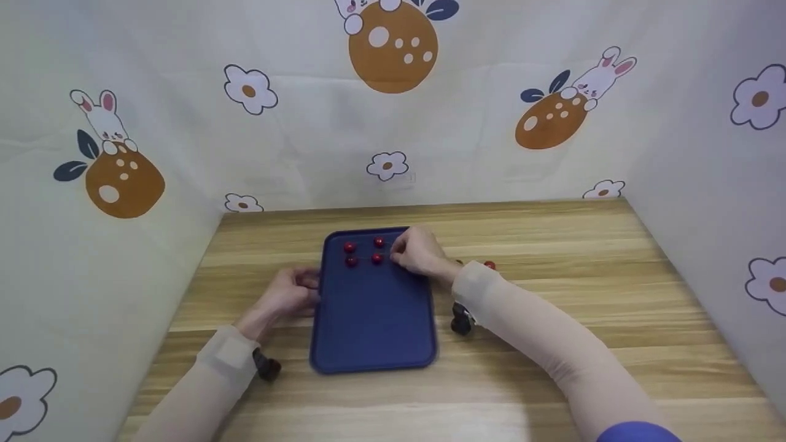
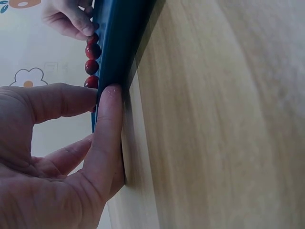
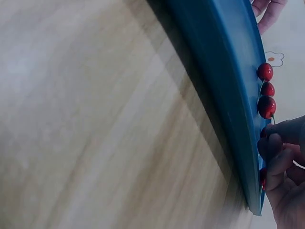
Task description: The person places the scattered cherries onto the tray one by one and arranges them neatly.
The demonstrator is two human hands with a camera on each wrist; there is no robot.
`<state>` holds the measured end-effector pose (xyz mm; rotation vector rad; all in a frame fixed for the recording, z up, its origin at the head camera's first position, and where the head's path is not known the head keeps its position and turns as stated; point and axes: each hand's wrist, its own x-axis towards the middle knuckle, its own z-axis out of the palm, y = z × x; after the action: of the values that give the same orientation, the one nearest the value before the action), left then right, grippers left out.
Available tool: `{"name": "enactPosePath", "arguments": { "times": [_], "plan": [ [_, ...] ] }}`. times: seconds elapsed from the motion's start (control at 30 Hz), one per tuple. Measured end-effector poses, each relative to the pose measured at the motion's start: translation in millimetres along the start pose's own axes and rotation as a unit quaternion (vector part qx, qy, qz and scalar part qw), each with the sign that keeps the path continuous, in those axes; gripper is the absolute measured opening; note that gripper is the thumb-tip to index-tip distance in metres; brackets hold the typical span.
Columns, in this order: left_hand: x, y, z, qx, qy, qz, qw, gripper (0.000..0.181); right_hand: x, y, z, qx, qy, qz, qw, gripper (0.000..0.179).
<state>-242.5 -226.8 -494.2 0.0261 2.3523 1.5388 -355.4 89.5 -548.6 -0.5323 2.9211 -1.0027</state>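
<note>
A dark blue rectangular tray (image 1: 374, 319) lies on the wooden table, its long side running away from me. Several red cherries (image 1: 376, 258) with thin stems sit in two short rows at its far end. My left hand (image 1: 291, 291) holds the tray's left rim, thumb on top and fingers against the outer side in the left wrist view. Over the far right corner of the tray, my right hand (image 1: 420, 250) pinches a cherry with curled fingertips. Those fingers mostly hide it; a bit of red cherry (image 3: 262, 177) shows beside them in the right wrist view.
Another red cherry (image 1: 489, 265) lies on the table to the right of the tray, partly behind my right forearm. Patterned cloth (image 1: 307, 147) walls off the table (image 1: 552, 239) at the back and both sides. Small black cameras (image 1: 462, 319) hang at both wrists.
</note>
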Motion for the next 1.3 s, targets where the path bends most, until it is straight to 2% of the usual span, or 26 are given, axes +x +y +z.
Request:
{"name": "enactPosePath", "arguments": {
  "times": [0.03, 0.13, 0.53, 0.7, 0.83, 0.9, 1.13, 1.3],
  "plan": [
    [0.1, -0.3, 0.2, -0.009, -0.002, -0.003, 1.0000, 0.071, 5.3, 8.3, 6.1, -0.007, 0.003, -0.007, 0.9999, 0.007],
    [-0.3, -0.9, 0.1, -0.039, -0.011, -0.011, 0.9991, 0.072, 7.3, 9.9, 8.9, -0.025, 0.001, -0.007, 0.9997, 0.008],
    [0.0, -2.3, 0.9, -0.038, -0.006, -0.005, 0.9992, 0.072, 8.8, 16.1, 10.0, -0.017, 0.008, -0.012, 0.9998, 0.006],
    [-0.1, -1.6, 2.0, -0.039, -0.005, -0.001, 0.9992, 0.069, -9.5, -9.3, -15.1, -0.001, 0.011, 0.002, 0.9999, 0.007],
    [1.2, -2.2, 1.3, -0.044, -0.007, -0.003, 0.9990, 0.069, -30.6, -35.5, -42.1, 0.015, 0.017, 0.000, 0.9997, 0.009],
    [1.6, -2.3, 1.1, -0.045, -0.007, -0.005, 0.9989, 0.069, -38.7, -41.7, -51.4, 0.021, 0.015, 0.002, 0.9997, 0.011],
    [1.8, -2.5, -0.8, 0.010, 0.009, 0.015, 0.9998, 0.066, -56.2, -42.5, -72.8, 0.028, -0.007, 0.012, 0.9995, 0.015],
    [2.7, -2.3, 0.3, 0.005, 0.006, 0.008, 0.9999, 0.068, -69.9, -35.1, -88.3, 0.053, -0.019, 0.004, 0.9984, 0.016]
  ]
}}
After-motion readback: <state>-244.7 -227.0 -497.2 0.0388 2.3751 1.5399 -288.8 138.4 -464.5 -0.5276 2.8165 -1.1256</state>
